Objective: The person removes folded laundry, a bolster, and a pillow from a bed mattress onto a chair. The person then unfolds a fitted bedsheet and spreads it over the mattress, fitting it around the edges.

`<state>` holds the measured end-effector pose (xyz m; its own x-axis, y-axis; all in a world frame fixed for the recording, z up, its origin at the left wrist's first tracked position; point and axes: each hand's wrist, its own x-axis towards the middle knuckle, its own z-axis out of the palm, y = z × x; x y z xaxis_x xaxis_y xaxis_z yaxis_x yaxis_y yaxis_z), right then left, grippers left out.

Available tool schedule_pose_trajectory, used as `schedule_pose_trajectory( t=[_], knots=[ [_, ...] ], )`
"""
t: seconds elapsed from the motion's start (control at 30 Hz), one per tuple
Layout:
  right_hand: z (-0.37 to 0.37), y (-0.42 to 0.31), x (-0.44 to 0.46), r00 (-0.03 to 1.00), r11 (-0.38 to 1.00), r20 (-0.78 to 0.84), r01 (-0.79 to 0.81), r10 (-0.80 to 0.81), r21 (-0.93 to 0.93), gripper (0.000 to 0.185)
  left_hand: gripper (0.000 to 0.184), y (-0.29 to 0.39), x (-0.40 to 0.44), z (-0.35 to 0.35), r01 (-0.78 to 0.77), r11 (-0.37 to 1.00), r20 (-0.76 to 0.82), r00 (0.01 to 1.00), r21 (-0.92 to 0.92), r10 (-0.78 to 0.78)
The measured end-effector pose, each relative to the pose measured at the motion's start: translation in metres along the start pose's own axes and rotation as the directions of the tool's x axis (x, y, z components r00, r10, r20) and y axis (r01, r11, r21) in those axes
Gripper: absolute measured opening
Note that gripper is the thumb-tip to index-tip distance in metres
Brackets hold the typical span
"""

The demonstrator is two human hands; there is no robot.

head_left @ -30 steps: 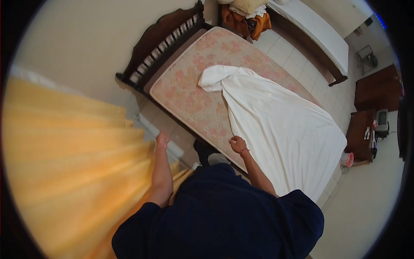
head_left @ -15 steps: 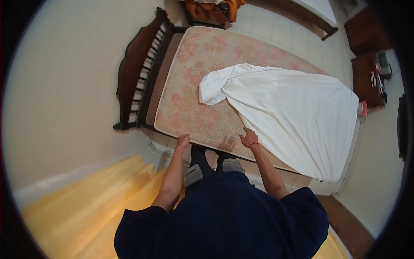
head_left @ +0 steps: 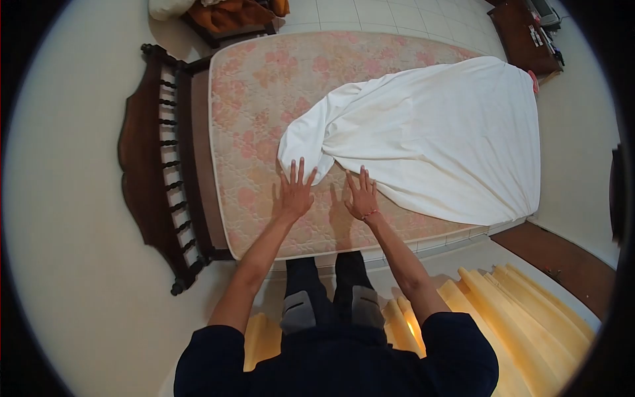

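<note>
A white bed sheet [head_left: 436, 139] covers the right-hand part of a mattress [head_left: 254, 86] with a pink floral pattern. The sheet's left end is bunched into folds near the middle of the bed. My left hand [head_left: 296, 195] is open with spread fingers, its fingertips over or at the lower edge of the bunched end; I cannot tell whether they touch it. To the right, my right hand [head_left: 361, 198] is also open, fingers outstretched beside the sheet's near edge. A bracelet circles the right wrist. Neither hand grips anything.
A dark wooden headboard [head_left: 149, 152] with spindles stands at the left against the wall. Orange cloth [head_left: 231, 14] lies on furniture beyond the bed. A brown cabinet [head_left: 526, 36] is at the far right. Yellow curtains [head_left: 503, 317] hang close behind me.
Both hands have moved forward from the mattress's near side to above its middle, close to the bunched sheet. My left hand's fingers have spread. The view has turned, with the headboard now farther left.
</note>
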<state>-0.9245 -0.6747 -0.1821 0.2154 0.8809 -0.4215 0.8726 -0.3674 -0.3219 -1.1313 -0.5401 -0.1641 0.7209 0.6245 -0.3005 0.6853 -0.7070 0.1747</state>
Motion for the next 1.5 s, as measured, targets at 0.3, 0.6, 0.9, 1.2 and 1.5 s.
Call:
schedule_pose_trajectory(
  t=[0.3,0.6,0.9,1.2,1.5],
  knots=[
    [0.017,-0.008,0.118,0.946,0.945,0.065,-0.311,0.318,-0.097,0.089,0.065,-0.102,0.065,0.091,-0.102,0.995,-0.067,0.993,-0.015,0.101],
    [0.019,0.046,0.123,0.907,0.969,-0.377,-0.106,0.186,0.224,0.054,0.038,-0.333,0.177,-0.050,-0.248,0.969,-0.527,0.821,0.018,0.220],
    [-0.092,0.029,0.067,0.964,0.915,-0.225,-0.038,0.139,0.402,0.045,0.054,-0.273,0.224,-0.098,0.465,0.885,-0.396,0.820,0.039,-0.413],
    [-0.101,0.005,0.004,0.918,0.899,-0.396,0.149,0.030,0.412,0.042,0.070,0.016,0.166,0.115,0.018,0.214,0.047,0.990,-0.977,0.131],
    [-0.108,-0.017,-0.027,0.960,0.936,-0.242,0.210,-0.142,0.283,0.054,0.063,0.047,0.172,0.096,0.104,0.154,0.062,0.966,-0.983,-0.253]
  ],
)
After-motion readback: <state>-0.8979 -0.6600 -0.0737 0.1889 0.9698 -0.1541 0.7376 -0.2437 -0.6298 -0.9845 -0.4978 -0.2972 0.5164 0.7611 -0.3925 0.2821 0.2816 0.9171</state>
